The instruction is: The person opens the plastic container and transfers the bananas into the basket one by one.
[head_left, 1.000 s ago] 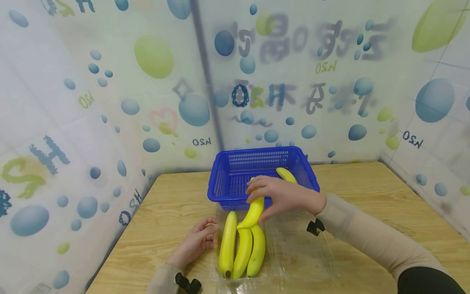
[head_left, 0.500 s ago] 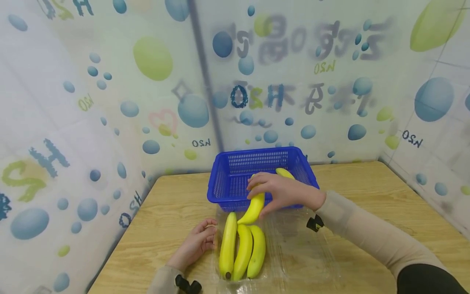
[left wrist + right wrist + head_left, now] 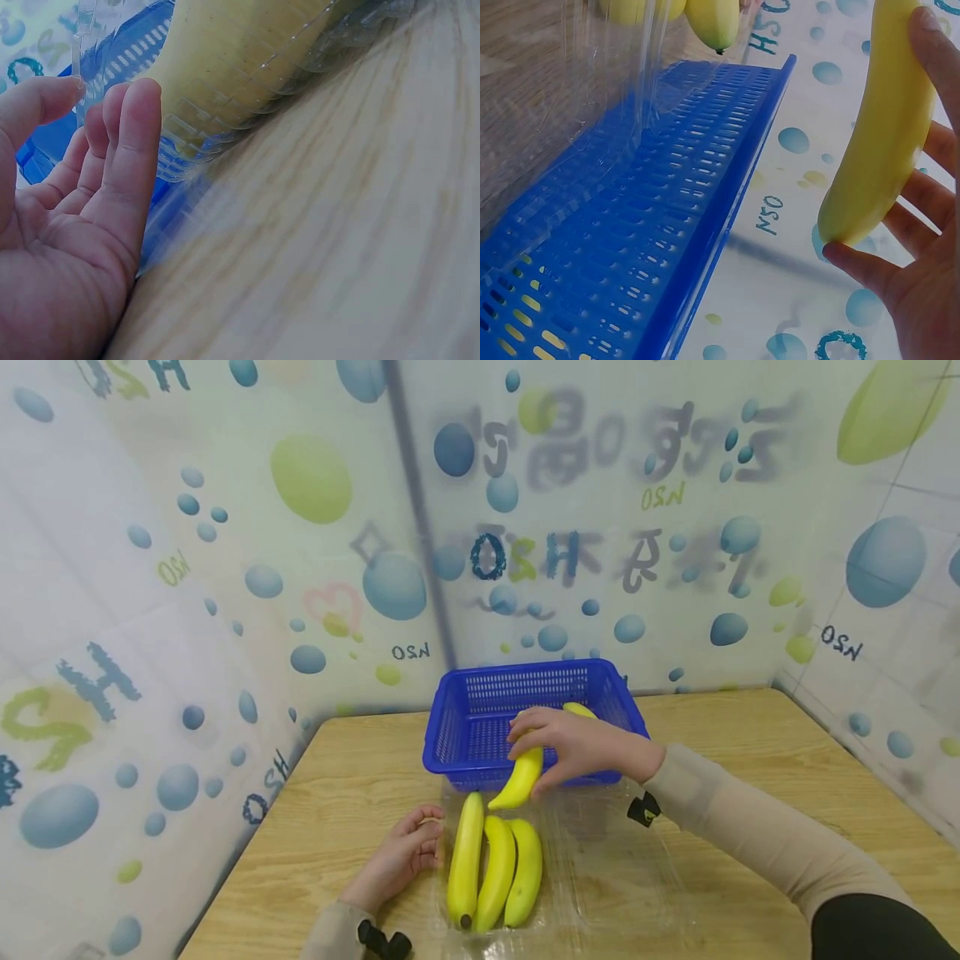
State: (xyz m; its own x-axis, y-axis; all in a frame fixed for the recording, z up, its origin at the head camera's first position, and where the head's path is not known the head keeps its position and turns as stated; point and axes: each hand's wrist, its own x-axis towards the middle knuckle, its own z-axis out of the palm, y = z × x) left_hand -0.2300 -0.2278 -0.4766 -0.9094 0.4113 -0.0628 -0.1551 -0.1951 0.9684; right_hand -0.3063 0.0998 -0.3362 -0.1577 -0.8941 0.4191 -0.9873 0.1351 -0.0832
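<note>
- Nearest, three bananas (image 3: 497,877) lay lengthwise in the left half of a clear plastic container (image 3: 630,885) on the wooden desk (image 3: 352,768); they sat close together, so another fruit's tip needed care not to knock or scrape their skins.
- Beside the container's left edge waited the left hand (image 3: 401,852), its fingers relaxed and grasping no fruit; whether it steadied the plastic was hard to tell. A light touch there would probably have served best, since such thin walls seemed likely to flex or slide if pushed.
- Beyond the three, the held banana (image 3: 521,781) hung in the air at the front of the basket, slanting, its lower tip just past their upper ends and apart from them.
- The right hand (image 3: 566,747) had that banana in its grasp, thumb and fingers about it. The grip called for firmness without squeezing, the fruit level enough to pass over the container's thin edge, and a slow release only once it had support.
- Farthest, the blue plastic basket (image 3: 525,668) stood behind the container, with another banana (image 3: 580,709) at its right side; the forearm wanted height enough not to catch the rim.
</note>
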